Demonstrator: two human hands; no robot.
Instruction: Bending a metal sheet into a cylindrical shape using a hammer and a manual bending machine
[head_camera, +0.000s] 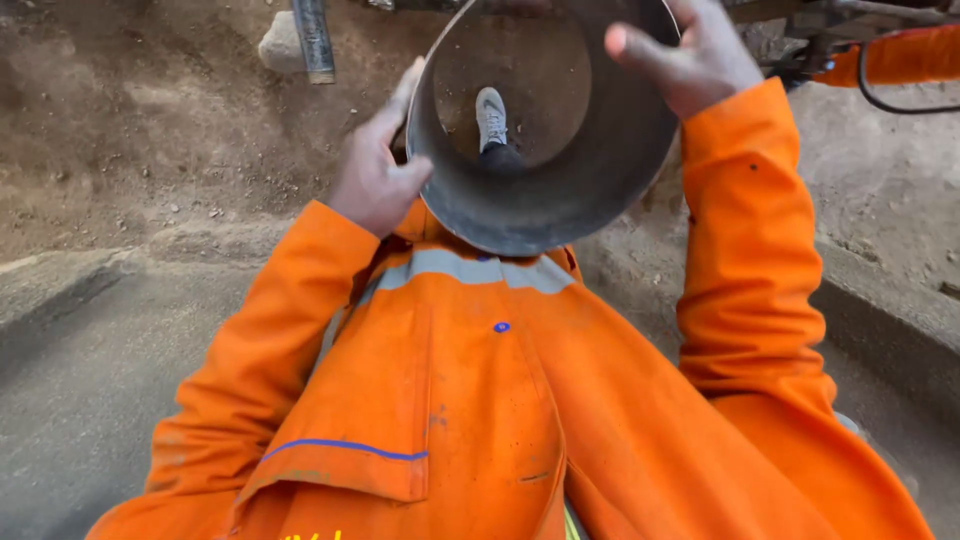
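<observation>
Left hand (375, 175) | grasping rim of grey open-ended metal cylinder (590, 190) | right hand (690, 55) grasping opposite rim, steadying it upright above grey shoe (490, 117).

One metal pipe section (560, 190), two hands (375, 170), one grey shoe (490, 117), one stone (282, 45), one upright bar (313, 40)

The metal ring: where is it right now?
In the head view, top centre, the metal ring is held between the left hand and right hand, above the orange jacket.
</observation>
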